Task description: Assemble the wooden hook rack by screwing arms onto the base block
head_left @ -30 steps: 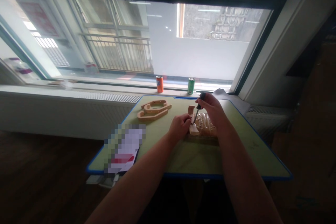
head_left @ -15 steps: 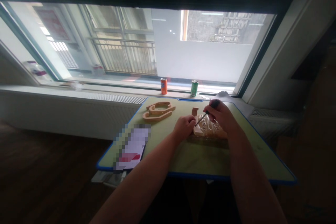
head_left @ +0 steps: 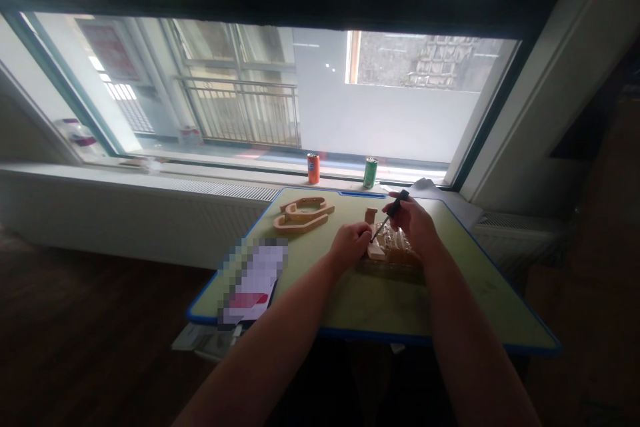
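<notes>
My right hand (head_left: 414,222) is closed around a black-handled screwdriver (head_left: 389,215), its tip slanting down and left toward my left hand (head_left: 349,242). My left hand is curled shut beside a small pale wooden piece (head_left: 375,252); what its fingertips pinch is too small to make out. Under my right hand lies a clear plastic bag of wooden parts (head_left: 397,251). A small brown wooden block (head_left: 371,215) stands just behind.
The green table with a blue edge (head_left: 360,333) carries two curved wooden frames (head_left: 303,213) at the back left and a blurred paper (head_left: 253,282) at the front left. An orange can (head_left: 313,168) and a green can (head_left: 370,173) stand on the windowsill.
The screwdriver has tilted from near upright to slanting, and my right hand dropped lower. The view has tipped up and shifted slightly.
</notes>
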A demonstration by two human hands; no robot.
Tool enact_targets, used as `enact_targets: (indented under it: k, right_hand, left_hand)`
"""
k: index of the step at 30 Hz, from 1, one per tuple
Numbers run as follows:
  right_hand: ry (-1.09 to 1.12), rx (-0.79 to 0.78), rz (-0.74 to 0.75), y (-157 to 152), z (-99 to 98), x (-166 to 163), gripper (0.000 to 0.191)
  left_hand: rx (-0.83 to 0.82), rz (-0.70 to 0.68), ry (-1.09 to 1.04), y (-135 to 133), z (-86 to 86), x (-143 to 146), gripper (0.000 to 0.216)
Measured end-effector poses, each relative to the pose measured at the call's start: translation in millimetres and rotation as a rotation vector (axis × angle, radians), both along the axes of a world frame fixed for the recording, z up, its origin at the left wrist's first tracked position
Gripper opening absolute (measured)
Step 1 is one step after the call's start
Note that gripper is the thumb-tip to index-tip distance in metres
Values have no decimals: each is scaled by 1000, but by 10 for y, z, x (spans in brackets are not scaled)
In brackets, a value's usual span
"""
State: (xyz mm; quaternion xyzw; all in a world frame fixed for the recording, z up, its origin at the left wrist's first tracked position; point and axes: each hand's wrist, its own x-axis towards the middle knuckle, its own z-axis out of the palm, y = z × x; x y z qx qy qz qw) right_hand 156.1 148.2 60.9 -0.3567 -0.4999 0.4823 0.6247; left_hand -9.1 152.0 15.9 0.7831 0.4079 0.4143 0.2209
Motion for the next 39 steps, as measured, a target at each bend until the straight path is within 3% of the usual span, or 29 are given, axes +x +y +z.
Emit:
enact_targets:
  k: [6,13,18,22,32,39]
  right_hand:
    - [-155,53,-102,-42,26,34,22]
    - [-117,36,-158,-49,34,-39,24]
    - [-21,36,-105,-64,34,-5,18]
    - [19,66,-36,-53,8,63,27]
    - [-95,80,-168,-23,8,11,24]
    - [-51,47,-99,-29,-3,34,33]
  left_hand:
    - [-1,0,-14,11,-14,6,24]
    - [8,7,-6,12,-16,8,22]
    - [9,5,-4,23,-24,7,22]
    - [9,9,1,21,-22,5,21]
    - [15,16,12,2,-6,5,22]
    - [-8,28,18,-3,-2,8,23]
